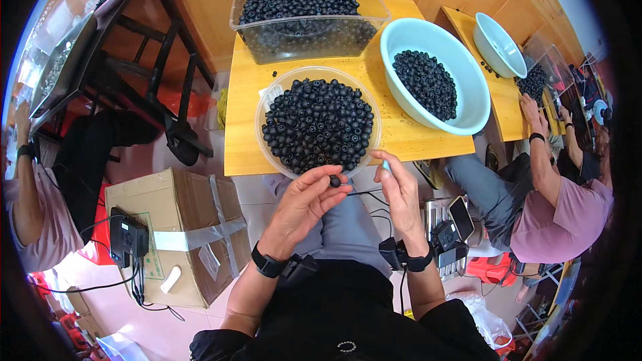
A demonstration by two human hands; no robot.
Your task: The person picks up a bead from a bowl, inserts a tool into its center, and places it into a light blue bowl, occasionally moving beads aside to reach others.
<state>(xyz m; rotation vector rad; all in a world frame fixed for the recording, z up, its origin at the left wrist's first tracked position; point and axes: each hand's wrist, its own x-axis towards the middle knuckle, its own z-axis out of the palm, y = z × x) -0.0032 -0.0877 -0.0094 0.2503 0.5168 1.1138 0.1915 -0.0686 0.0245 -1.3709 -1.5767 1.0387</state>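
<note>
My left hand [304,202] pinches a small black bead [334,181] between thumb and fingers, just below the rim of a clear round bowl [267,97] heaped with black beads [318,124]. My right hand [400,190] is closed on a thin black cord [364,192] that runs toward the bead, and a pale light-blue bit shows at its fingertips. Both hands hover over my lap, in front of the yellow wooden table [237,127].
A clear rectangular tub [304,10] of beads stands at the back, a light-blue basin [433,73] with beads to the right. A cardboard box [184,230] with a black device sits on the floor left. People sit on both sides; a phone [461,217] lies right.
</note>
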